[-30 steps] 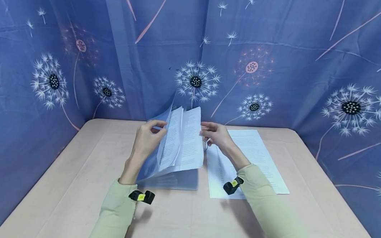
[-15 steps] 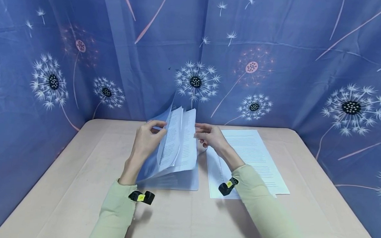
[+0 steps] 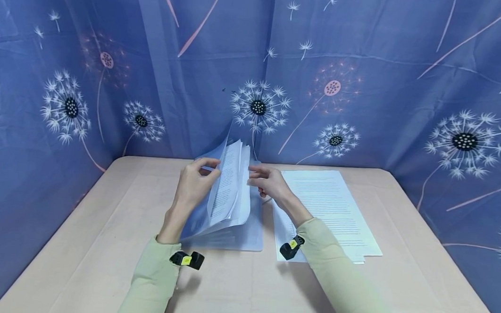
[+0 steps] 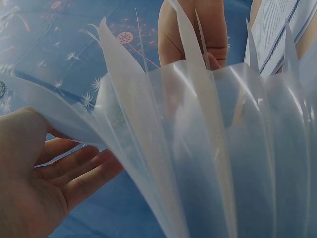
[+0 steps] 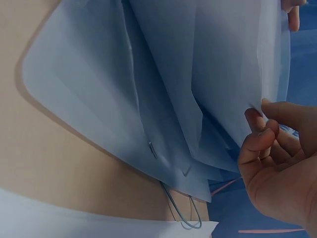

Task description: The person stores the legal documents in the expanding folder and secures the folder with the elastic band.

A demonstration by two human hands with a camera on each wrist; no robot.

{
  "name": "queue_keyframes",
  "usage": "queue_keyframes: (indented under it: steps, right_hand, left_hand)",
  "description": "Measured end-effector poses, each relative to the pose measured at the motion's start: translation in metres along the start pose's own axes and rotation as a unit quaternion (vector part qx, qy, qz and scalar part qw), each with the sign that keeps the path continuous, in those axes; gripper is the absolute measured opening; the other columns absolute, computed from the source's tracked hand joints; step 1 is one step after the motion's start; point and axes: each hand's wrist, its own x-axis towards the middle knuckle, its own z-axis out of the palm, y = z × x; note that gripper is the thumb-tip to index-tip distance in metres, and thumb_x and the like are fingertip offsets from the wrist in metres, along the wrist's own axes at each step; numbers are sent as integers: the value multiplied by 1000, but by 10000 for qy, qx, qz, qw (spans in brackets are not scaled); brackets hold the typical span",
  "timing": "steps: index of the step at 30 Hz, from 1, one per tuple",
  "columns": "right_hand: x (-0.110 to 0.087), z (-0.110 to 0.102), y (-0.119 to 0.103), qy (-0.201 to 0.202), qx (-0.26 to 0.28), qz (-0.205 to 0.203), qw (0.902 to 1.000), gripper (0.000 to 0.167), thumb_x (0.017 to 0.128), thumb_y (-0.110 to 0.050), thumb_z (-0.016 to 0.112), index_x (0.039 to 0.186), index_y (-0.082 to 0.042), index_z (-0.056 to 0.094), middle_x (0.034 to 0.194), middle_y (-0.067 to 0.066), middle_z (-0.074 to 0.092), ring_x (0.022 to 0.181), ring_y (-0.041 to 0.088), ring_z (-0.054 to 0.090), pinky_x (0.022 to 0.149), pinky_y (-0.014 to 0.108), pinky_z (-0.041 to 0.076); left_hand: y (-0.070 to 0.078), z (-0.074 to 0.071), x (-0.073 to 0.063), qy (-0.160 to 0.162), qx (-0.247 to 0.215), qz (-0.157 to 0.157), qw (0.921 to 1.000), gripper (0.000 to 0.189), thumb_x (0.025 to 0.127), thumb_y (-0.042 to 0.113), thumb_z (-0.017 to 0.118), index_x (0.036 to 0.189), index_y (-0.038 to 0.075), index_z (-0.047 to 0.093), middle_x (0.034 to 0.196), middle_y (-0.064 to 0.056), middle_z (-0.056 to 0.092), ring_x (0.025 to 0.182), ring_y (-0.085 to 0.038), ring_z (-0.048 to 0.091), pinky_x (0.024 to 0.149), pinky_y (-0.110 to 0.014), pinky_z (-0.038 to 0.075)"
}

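A translucent accordion file folder (image 3: pixel 252 234) stands spread on the table, with printed sheets (image 3: pixel 224 188) between its dividers. My left hand (image 3: pixel 194 182) pinches the folder's raised left flap between thumb and fingers; the left wrist view shows the flap (image 4: pixel 57 106) held at its edge. From the other side my right hand (image 3: pixel 272 182) pinches the right edge of a divider with paper, and in the right wrist view thumb and fingertips (image 5: pixel 255 116) meet on that edge. Pleated pockets (image 4: pixel 242 163) fan out between the hands. A thin elastic loop (image 5: pixel 190 224) hangs from the folder's edge.
Right of the folder lies a stack of printed paper (image 3: pixel 329 203), partly under the right forearm. The table (image 3: pixel 222 292) has a pale pink cover. A blue dandelion-print curtain (image 3: pixel 194 92) rises behind and at both sides.
My right hand has moved left, swinging the divider with its paper toward the left sheets, so the gap between them has narrowed. The left hand has stayed in place.
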Motion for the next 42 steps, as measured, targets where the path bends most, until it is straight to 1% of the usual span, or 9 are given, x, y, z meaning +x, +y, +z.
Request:
queue_keyframes:
  steps: [4,10,13,19,23,27,34,40,42]
  right_hand:
    - [1,4,1,-20,-41,-30,10000,49,92,-11,66,141,-10,56,121,16,65,54,9,43,51,26,39]
    - [3,9,2,-63,-33,85,9999,48,93,-12,66,141,-13,56,121,14,65,51,9,38,54,31,35]
    - [3,9,2,-44,-44,124,9999,48,93,-13,66,140,-14,57,121,13,65,50,9,36,54,31,34]
    - [-1,5,2,27,-161,82,9998,46,95,-14,65,140,-13,57,119,13,66,50,8,37,53,29,34]
    - [-5,-2,2,71,-114,-30,9999,44,96,-14,62,140,-9,57,114,12,66,53,10,41,52,28,34]
    - [-8,-11,4,166,-137,-94,9997,43,96,-15,64,137,-6,59,107,9,65,54,11,43,52,25,36]
    - [-15,-29,8,372,-364,-60,9986,37,95,-18,65,130,-7,64,100,3,64,56,10,46,52,24,39]
    - [-23,-49,15,385,-568,-114,9976,38,96,-19,64,132,-6,63,97,2,63,61,12,48,54,24,41]
    - [-27,-55,17,417,-613,-124,9972,38,96,-19,64,132,-8,63,97,3,63,62,13,49,54,25,42]
  left_hand:
    - [0,0,0,18,34,16,10000,27,87,11,63,111,4,74,107,-18,72,86,-27,71,71,-34,56]
    - [0,1,0,5,23,25,10000,27,88,12,64,111,4,74,106,-16,73,87,-29,71,72,-37,57]
    - [0,1,0,2,8,37,10000,26,88,11,64,111,4,74,105,-16,73,87,-30,71,72,-38,56]
    - [0,1,0,-20,25,23,10000,27,88,12,63,111,4,74,107,-17,72,87,-28,71,70,-34,55]
    - [0,0,-1,-20,46,-7,10000,27,88,13,63,112,5,74,107,-14,73,88,-28,71,68,-34,55]
    - [0,-1,-1,-15,62,-27,10000,27,89,13,62,112,7,74,106,-13,73,88,-28,71,68,-34,55]
    - [1,-2,-2,-24,62,-57,10000,27,89,13,62,113,7,74,107,-13,72,88,-28,71,69,-33,55]
    - [0,-1,-1,-40,76,-110,9999,28,90,13,61,114,8,74,109,-13,72,89,-28,71,69,-30,54]
    - [1,-1,-1,-50,49,-112,9999,28,90,14,61,114,8,74,109,-13,72,89,-28,70,68,-30,54]
